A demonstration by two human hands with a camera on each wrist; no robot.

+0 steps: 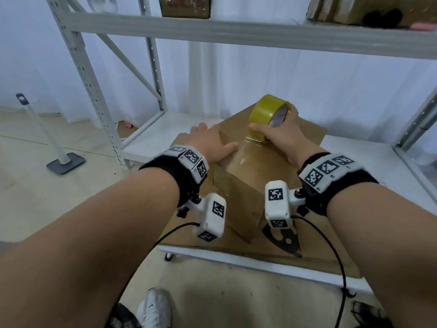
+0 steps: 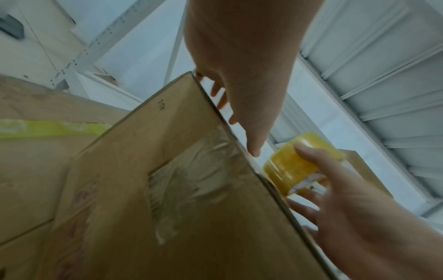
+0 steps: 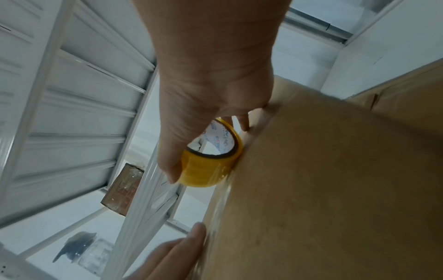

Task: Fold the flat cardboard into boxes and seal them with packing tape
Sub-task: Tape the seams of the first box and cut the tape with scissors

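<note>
A folded brown cardboard box (image 1: 246,195) stands on flat cardboard sheets (image 1: 305,131) on a low white platform. My left hand (image 1: 210,143) lies flat on the box's top, fingers straight, thumb near a strip of clear tape (image 1: 246,152). My right hand (image 1: 281,136) grips a yellow tape roll (image 1: 266,114) at the far side of the top, with the tape stretched from it toward the left thumb. In the left wrist view the box side (image 2: 167,189) bears an old tape patch, and the roll (image 2: 294,161) shows behind. In the right wrist view the roll (image 3: 206,170) touches the box (image 3: 335,180).
Black-handled scissors (image 1: 286,240) lie on the cardboard sheet at the box's near right. White metal shelving (image 1: 94,91) frames the platform (image 1: 260,263), with a beam overhead. A stand base (image 1: 65,163) sits on the floor at left. My shoe (image 1: 153,308) is below.
</note>
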